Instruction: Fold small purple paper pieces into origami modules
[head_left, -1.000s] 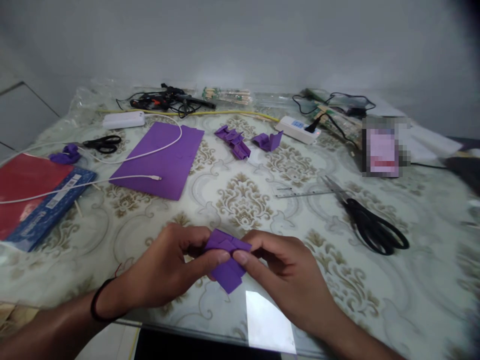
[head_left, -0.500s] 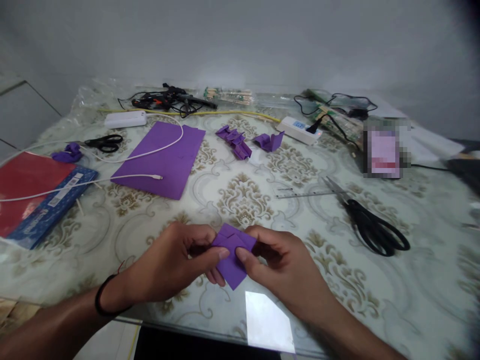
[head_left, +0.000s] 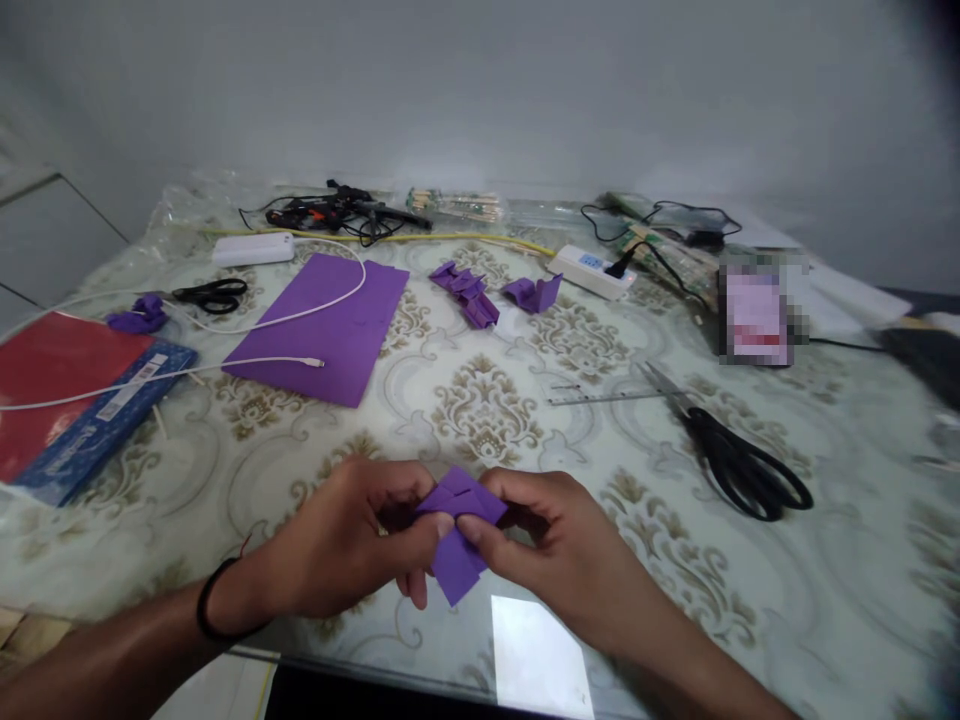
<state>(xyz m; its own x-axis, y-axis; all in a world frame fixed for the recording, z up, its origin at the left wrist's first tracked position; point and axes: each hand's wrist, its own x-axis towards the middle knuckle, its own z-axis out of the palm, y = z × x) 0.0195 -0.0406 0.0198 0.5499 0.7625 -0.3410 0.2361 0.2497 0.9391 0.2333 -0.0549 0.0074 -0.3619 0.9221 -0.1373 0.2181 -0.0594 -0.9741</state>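
pinched purple paper (head_left: 456,572), barcode label (head_left: 118,401) on packet (head_left: 69,360), lettering (head_left: 66,457) unreadable

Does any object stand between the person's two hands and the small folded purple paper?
Nothing visible does. The left hand and the right hand both grip the folded purple paper directly, one at each side. The large scissors and the flat purple sheet lie apart from it.
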